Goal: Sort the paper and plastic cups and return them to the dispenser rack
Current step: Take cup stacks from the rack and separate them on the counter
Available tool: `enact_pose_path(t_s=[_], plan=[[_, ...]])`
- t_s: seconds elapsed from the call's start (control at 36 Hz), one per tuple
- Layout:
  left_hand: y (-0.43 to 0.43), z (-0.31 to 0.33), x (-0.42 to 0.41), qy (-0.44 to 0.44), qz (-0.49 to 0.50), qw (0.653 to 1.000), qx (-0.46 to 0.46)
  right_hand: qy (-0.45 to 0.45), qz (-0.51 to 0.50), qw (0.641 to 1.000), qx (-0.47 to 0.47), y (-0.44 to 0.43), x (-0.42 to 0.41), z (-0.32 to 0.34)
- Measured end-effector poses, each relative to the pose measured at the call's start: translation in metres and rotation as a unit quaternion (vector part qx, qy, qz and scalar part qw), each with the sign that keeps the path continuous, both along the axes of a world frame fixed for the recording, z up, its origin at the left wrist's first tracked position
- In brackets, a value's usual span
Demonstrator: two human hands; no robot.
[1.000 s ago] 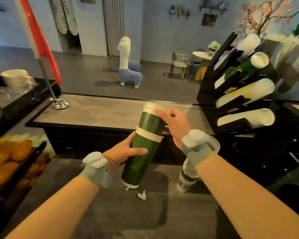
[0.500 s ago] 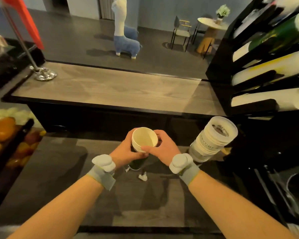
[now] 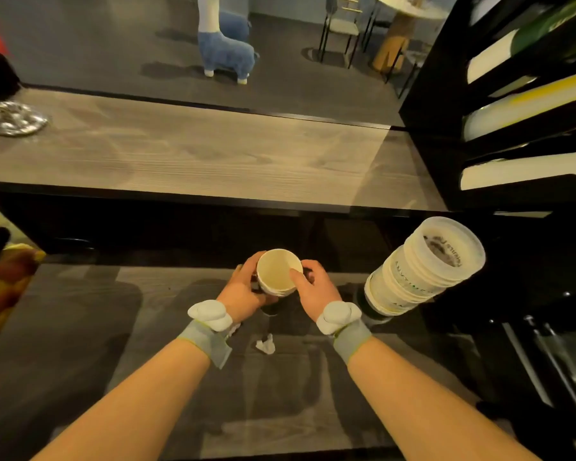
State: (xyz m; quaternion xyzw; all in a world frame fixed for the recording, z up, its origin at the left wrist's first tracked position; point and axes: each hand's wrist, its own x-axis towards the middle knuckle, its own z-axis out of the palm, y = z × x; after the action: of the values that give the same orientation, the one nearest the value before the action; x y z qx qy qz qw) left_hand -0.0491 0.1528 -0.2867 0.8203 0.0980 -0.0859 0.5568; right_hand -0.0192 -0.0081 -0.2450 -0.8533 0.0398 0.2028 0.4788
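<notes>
Compared with one second earlier, the stack of paper cups (image 3: 276, 273) has been lowered from chest height, where it was held tilted, to stand upright on the lower desk (image 3: 80, 327), so that only its cream interior and nested rims face the camera. The left hand (image 3: 243, 294) wraps the stack from its left side, its grip closed around the cup wall. The right hand (image 3: 313, 291) holds the opposite side, with one fingertip (image 3: 293, 272) laid over the rim into the mouth of the top cup. Both wrists carry grey bands with white pods. A stack of translucent plastic cups (image 3: 423, 267) leans to the right of the hands, near the right hand but apart from it. The black dispenser rack (image 3: 446, 94) stands at upper right on the raised wooden desk, its slanted slots holding white cup stacks. A small white paper scrap (image 3: 266, 345) lies on the lower desk between the forearms.
</notes>
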Motion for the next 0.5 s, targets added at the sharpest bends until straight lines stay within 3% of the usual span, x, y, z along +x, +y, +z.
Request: enact_pose_path(t_s=[0.33, 0.5], plan=[[0.002, 0.01, 0.007, 0.02, -0.039, 0.997, 0.06, 0.033, 0.006, 0.999, -0.019, -0.01, 0.003, 0.004], [-0.002, 0.068, 0.011, -0.026, -0.036, 0.995, 0.086, -0.071, 0.072, 0.993, -0.068, -0.021, -0.004, 0.05]])
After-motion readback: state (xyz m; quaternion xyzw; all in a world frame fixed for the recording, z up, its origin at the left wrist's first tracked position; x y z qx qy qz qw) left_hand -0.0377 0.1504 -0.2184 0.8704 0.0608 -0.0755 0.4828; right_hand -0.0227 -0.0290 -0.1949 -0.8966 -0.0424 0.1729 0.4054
